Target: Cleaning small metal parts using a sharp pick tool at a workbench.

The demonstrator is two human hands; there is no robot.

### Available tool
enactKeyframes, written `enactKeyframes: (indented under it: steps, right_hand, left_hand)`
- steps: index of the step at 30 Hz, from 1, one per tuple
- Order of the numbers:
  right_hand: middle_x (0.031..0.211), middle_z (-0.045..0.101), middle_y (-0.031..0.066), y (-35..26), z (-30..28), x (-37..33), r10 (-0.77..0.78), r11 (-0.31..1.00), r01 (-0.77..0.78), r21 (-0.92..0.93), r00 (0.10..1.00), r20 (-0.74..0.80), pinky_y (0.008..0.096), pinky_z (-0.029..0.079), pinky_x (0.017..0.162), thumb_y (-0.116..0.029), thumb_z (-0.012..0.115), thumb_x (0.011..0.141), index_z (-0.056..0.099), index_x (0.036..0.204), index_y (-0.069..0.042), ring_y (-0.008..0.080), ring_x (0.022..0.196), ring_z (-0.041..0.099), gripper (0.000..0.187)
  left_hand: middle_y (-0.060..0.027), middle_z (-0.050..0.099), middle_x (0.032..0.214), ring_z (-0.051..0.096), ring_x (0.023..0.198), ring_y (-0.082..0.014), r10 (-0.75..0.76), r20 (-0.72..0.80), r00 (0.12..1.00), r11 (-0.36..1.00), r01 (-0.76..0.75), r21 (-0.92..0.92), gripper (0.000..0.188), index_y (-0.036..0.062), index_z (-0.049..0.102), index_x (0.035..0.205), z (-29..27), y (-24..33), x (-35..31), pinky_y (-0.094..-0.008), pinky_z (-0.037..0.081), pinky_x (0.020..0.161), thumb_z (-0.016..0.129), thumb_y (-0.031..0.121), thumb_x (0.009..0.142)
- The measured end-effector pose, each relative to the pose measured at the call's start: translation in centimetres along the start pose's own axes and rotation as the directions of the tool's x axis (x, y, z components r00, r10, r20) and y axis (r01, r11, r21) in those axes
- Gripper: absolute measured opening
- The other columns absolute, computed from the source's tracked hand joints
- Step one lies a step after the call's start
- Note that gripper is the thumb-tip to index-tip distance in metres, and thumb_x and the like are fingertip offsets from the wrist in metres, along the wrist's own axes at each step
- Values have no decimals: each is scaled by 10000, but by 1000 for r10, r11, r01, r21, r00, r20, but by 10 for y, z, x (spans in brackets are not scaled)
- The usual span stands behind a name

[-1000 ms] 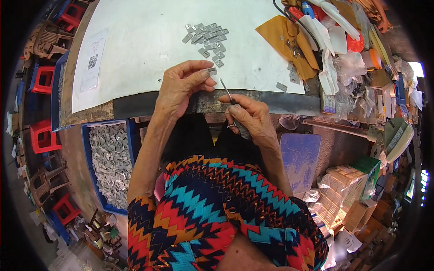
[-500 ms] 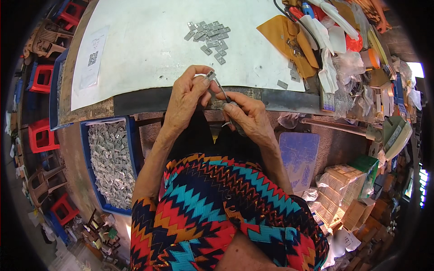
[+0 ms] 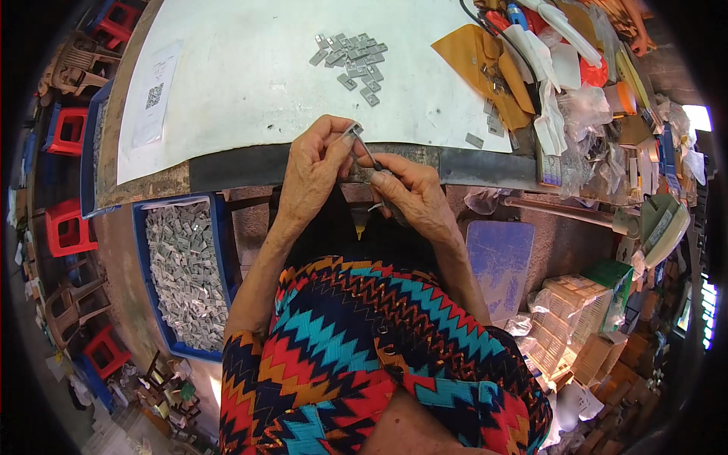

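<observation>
Near the table's front edge my left hand [image 3: 312, 168] pinches a small grey metal piece [image 3: 353, 129] between thumb and fingertips. My right hand [image 3: 415, 191] is closed round the dark handle of a slim metal hand tool [image 3: 367, 150]. The tool's thin shaft slants up to the left, and its tip meets the piece or lies right beside it. Its exact kind is too small to make out. Beyond my hands, a loose pile of similar grey metal pieces [image 3: 353, 54] lies on the white table sheet [image 3: 250, 83].
At my lower left stands a blue tray [image 3: 144, 265] full of small grey pieces. An orange-brown envelope [image 3: 462, 49], plastic bags [image 3: 588, 114] and a few grey pieces crowd the table's right side. A blue board [image 3: 499, 265] and a wicker basket [image 3: 565, 318] are at lower right.
Both hands have moved slightly, the right one a little to the left. The metal piece has tilted in my left fingers, with the tool's tip at it. The pile is unchanged.
</observation>
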State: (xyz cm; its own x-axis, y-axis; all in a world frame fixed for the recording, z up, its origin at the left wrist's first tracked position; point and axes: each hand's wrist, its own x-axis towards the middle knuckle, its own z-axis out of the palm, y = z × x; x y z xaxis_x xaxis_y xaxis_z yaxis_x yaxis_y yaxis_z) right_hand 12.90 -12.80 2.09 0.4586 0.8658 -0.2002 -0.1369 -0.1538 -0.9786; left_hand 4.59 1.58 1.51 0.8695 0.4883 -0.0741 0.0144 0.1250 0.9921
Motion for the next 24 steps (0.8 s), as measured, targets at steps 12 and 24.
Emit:
enactKeyframes:
  steps: [12, 24]
  right_hand:
    - [660, 493, -5, 4, 4, -4, -106, 969, 91, -230, 993, -52, 203, 368, 487, -136, 487, 899, 521, 1132, 21, 52, 554, 442, 283]
    - [612, 469, 19, -7, 9, -8, -8, 999, 9, 41, 1000, -17, 199, 362, 450, -163, 454, 915, 539, 1053, 38, 71, 506, 443, 259]
  left_hand:
    - [-137, 571, 723, 576, 608, -192, 374, 12, 927, 751, -311, 582, 118, -12, 522, 952, 3, 1, -2, -286, 442, 540, 508, -5, 835]
    - [-154, 536, 728, 584, 631, -263, 512, 41, 858, 736, -463, 494, 154, -5, 510, 946, 6, -10, -2, -277, 444, 556, 521, -61, 803]
